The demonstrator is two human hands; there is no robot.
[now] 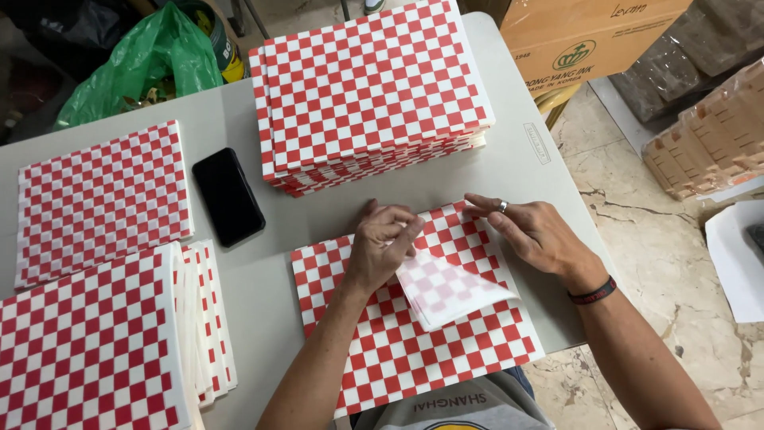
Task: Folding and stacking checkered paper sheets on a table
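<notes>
Fingers of the left hand [383, 248] are pinching a folded-over corner of the checkered paper sheet [414, 318], keeping the flap's pale underside up. Beside it, the right hand [535, 232] is lying spread flat on the sheet's far edge, likely steadying it. Directly beneath both hands, the sheet's long axis is running toward the tall paper stack [370, 91] beyond the fingertips.

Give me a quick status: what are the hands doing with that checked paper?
Left hand folding top checked sheet over. Right hand flat on sheet's far corner. Black phone and big paper stack beside, not in the way.
</notes>
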